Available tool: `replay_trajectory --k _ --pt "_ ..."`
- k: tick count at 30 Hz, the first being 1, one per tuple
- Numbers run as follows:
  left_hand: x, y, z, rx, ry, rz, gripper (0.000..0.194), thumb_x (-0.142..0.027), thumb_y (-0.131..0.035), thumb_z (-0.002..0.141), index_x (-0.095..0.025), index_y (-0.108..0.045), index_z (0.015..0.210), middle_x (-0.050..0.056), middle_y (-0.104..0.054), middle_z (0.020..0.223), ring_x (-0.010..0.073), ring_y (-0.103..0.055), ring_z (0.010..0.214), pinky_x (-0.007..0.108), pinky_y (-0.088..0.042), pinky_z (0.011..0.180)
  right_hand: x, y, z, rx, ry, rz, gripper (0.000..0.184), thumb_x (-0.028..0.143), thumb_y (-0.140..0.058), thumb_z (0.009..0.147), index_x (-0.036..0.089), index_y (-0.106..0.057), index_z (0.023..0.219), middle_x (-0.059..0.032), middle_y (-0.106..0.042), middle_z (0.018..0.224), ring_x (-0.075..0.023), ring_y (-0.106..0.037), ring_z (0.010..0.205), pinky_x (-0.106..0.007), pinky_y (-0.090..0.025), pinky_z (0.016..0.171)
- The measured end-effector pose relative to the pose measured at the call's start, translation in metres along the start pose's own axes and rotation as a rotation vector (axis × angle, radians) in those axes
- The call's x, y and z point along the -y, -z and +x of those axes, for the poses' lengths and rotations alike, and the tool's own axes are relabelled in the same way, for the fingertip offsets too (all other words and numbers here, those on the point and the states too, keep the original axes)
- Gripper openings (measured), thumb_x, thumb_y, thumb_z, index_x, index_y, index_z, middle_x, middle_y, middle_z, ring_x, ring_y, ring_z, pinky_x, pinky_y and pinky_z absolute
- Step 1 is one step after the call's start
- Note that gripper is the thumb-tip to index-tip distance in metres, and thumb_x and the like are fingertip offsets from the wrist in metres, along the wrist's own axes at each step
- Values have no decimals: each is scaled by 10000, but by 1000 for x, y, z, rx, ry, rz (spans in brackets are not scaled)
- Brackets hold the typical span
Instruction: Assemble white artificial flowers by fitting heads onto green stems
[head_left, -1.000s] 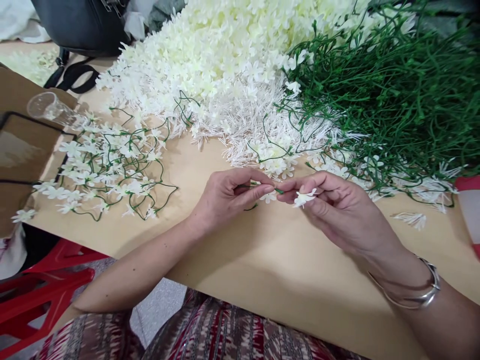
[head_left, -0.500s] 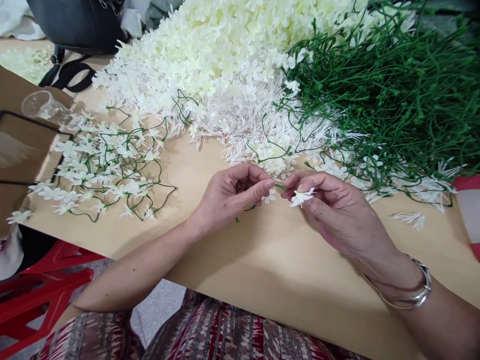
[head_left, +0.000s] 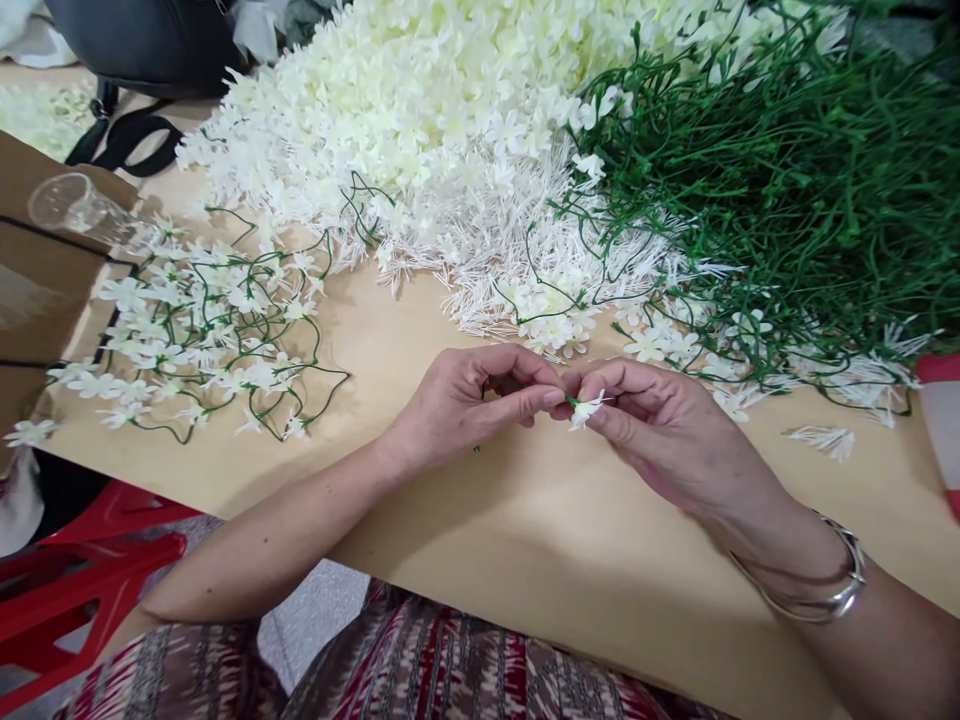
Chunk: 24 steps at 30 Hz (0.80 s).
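Observation:
My left hand (head_left: pixel 480 405) is closed, thumb and forefinger pinching a green plastic stem (head_left: pixel 572 401) whose tip shows at the fingertips. Most of that stem is hidden behind the fingers. Opposite it, my right hand (head_left: pixel 660 425) is closed on a white artificial flower (head_left: pixel 586 410), gripped at the petals between thumb and fingers. The green tip meets the base of the flower, and the fingertips of both hands nearly touch. Beyond them spreads a pile of white and cream flower pieces (head_left: pixel 420 110), with a heap of green stems (head_left: pixel 795 190) to its right.
Stemmed white flowers (head_left: pixel 202 340) lie in a loose group at the left. A clear plastic cup (head_left: pixel 71 208) rests on its side there. A black bag (head_left: pixel 150 50) stands at the back left, a red stool (head_left: pixel 97 570) below the table (head_left: pixel 480 540). White stamens (head_left: pixel 825 440) lie at right.
My hands have come closer together. The white flower has moved left and turned sideways, and its base now meets the green stem tip. The view has shifted slightly.

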<state>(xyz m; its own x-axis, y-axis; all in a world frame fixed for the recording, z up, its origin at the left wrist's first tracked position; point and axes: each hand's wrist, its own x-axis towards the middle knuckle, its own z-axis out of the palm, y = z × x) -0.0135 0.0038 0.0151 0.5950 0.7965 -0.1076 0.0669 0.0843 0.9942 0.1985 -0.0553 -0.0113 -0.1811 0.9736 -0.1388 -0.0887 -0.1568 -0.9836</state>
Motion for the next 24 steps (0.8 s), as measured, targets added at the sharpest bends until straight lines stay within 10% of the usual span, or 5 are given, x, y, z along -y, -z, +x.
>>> replay_trajectory --k 24 --pt "17 -11 -4 106 62 -263 347 -455 -839 909 -129 -719 907 49 -789 802 117 -762 774 212 -614 778 -1 8 7 183 -222 304 236 434 -926 803 266 -763 832 -4 -777 783 -177 -744 763 -375 -637 824"
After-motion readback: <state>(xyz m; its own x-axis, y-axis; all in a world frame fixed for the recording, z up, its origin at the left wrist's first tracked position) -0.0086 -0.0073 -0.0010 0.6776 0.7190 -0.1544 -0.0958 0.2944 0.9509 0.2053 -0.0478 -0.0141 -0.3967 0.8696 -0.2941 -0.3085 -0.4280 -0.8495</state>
